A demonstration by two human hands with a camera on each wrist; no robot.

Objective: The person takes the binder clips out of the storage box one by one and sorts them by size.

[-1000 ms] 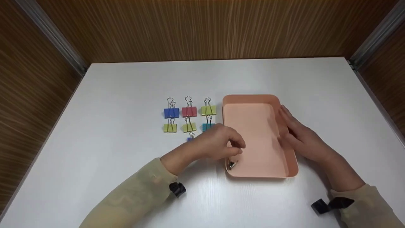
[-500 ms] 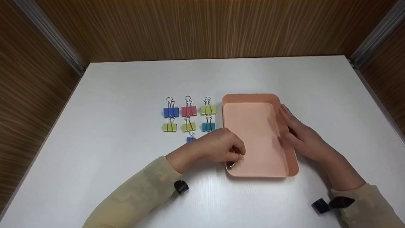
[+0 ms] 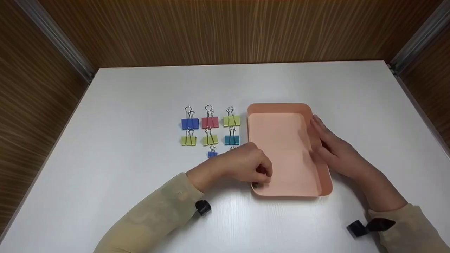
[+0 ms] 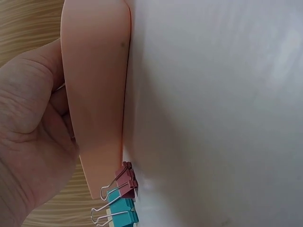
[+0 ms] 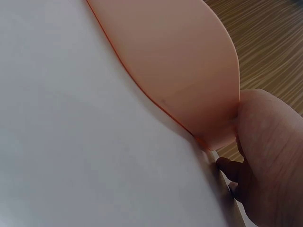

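While your right hand (image 3: 335, 151) lies flat along the right wall of the peach tray (image 3: 281, 107), fingers straight and gripping nothing, it appears to steady the tray on the white bench (image 3: 140, 105); the right wrist view shows only the palm against the tray's outer wall.

Item: small clip (image 3: 256, 185), metal, mostly hidden. Location: inside the tray's near-left corner, directly under your left hand (image 3: 242, 163). Your fingers curl down over the tray's left rim and seem to pinch the clip; only a glint of it shows below them, so the hold is a judgement, not plain. Your right hand is well apart from it, across the tray's width.

Item: binder clips, laid out on the bench just left of the tray, handles pointing away from you, probably sorted into rows for counting.
- Far row: blue clip (image 3: 190, 123), red clip (image 3: 210, 122), yellow-green clip (image 3: 231, 120).
- Middle row: two yellow clips (image 3: 188, 140), teal clip (image 3: 231, 139).
- Near row: small blue clip (image 3: 212, 154), just beside your left hand; another wire handle shows partly behind your knuckles.

Item: tray interior, otherwise bare as far as visible.
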